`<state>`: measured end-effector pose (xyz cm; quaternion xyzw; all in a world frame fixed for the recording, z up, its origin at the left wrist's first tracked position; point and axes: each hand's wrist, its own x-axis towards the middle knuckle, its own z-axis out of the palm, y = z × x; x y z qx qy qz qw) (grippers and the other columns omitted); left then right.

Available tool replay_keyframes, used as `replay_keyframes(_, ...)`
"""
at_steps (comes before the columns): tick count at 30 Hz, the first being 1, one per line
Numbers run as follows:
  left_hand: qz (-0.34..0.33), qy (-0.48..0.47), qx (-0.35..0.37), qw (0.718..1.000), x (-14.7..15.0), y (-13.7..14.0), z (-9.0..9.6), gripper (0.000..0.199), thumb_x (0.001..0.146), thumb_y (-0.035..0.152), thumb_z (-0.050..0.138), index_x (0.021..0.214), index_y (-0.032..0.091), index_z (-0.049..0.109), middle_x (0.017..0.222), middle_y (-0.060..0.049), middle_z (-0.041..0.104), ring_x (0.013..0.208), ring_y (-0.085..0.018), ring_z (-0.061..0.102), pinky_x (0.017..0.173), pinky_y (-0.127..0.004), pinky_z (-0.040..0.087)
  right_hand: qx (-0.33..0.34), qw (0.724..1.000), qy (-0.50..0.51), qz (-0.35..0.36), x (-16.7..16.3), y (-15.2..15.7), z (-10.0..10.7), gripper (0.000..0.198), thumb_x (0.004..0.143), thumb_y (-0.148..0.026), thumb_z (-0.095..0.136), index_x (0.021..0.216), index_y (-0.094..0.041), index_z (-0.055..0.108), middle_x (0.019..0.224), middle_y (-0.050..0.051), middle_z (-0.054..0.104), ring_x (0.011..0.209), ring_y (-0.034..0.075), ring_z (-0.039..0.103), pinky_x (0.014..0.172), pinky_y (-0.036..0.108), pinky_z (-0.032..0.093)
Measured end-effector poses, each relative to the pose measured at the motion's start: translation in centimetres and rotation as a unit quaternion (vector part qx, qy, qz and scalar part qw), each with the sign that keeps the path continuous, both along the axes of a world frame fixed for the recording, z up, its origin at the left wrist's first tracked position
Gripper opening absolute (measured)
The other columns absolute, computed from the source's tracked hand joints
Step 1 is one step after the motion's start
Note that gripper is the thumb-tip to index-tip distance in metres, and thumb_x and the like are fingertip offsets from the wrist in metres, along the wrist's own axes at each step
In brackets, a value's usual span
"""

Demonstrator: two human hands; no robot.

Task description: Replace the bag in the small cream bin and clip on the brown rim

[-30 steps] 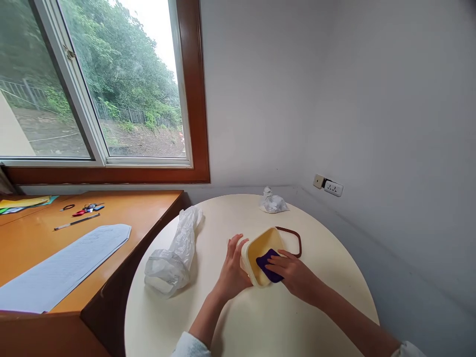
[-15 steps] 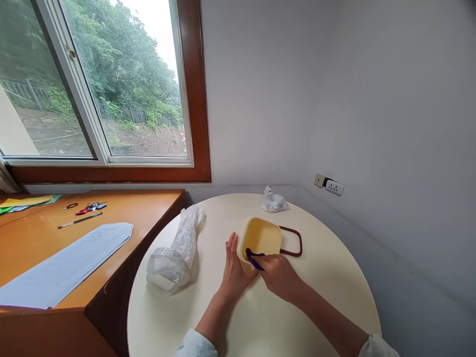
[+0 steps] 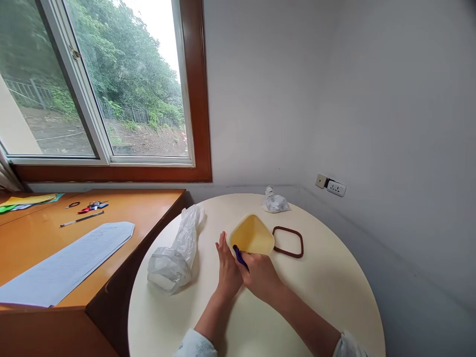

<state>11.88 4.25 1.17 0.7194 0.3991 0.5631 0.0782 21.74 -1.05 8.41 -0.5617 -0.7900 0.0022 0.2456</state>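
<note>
Gaping wide, the pale yellow container (image 3: 256, 235) has rounded corners.

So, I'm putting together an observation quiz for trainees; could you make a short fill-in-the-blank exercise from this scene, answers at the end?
1. The right hand holds a ____ cloth at the yellow container.
2. As pictured, the left hand is at the container's ____ side.
3. A brown frame lies on the table, to the ____ of the container as pictured.
4. A small knotted bag sits ____ from the person than the container does.

Missing words: purple; left; right; farther.
</note>
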Motion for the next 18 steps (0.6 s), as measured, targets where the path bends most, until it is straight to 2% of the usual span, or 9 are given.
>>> replay_keyframes(4,0.016,0.049,0.041,0.998,-0.1,0.0,0.2,0.083,0.080,0.015,0.050,0.139,0.021,-0.008,0.143,-0.020,0.012,0.135,-0.032,0.007,0.105,-0.062,0.005,-0.006,1.000,-0.012,-0.011,0.3,-0.3,0.3,0.022,0.088,-0.024,0.038,0.087,-0.018,0.059,0.076,0.005,0.068,0.066,0.015,0.062,0.057,0.023,0.036)
replay_keyframes(7,-0.006,0.040,0.034,0.999,-0.2,-0.1,0.6,0.086,0.076,0.017,0.056,0.138,0.021,-0.003,0.140,-0.020,0.015,0.134,-0.032,0.013,0.104,-0.059,0.019,-0.009,1.000,-0.023,-0.004,0.8,-0.7,0.5,0.023,0.089,-0.027,0.037,0.085,-0.017,0.058,0.074,0.005,0.067,0.065,0.015,0.061,0.055,0.023,0.036)
replay_keyframes(10,-0.020,0.008,-0.003,1.000,-0.3,-0.3,1.0,0.096,0.068,0.021,0.065,0.138,0.021,-0.001,0.138,-0.019,0.016,0.132,-0.032,0.016,0.101,-0.053,0.030,-0.002,1.000,-0.011,0.025,1.4,-1.3,0.5,0.021,0.088,-0.023,0.037,0.084,-0.018,0.057,0.074,0.004,0.066,0.065,0.014,0.059,0.057,0.023,0.036)
replay_keyframes(15,-0.023,-0.021,-0.042,0.999,-0.4,-0.5,1.6,0.106,0.057,0.027,0.073,0.137,0.021,0.004,0.135,-0.017,0.022,0.129,-0.031,0.021,0.102,-0.052,0.028,0.005,0.998,-0.006,0.068,2.7,-2.4,0.8,0.015,0.081,-0.013,0.041,0.079,-0.019,0.055,0.073,0.002,0.063,0.067,0.014,0.054,0.063,0.023,0.036)
replay_keyframes(18,-0.031,-0.022,-0.051,0.998,-0.4,-0.6,1.7,0.109,0.053,0.029,0.076,0.136,0.021,0.005,0.135,-0.017,0.022,0.128,-0.031,0.023,0.101,-0.051,0.030,-0.014,0.996,-0.013,0.086,3.5,-2.6,1.2,0.017,0.076,-0.008,0.041,0.075,-0.019,0.054,0.071,0.000,0.062,0.068,0.013,0.052,0.068,0.023,0.036)
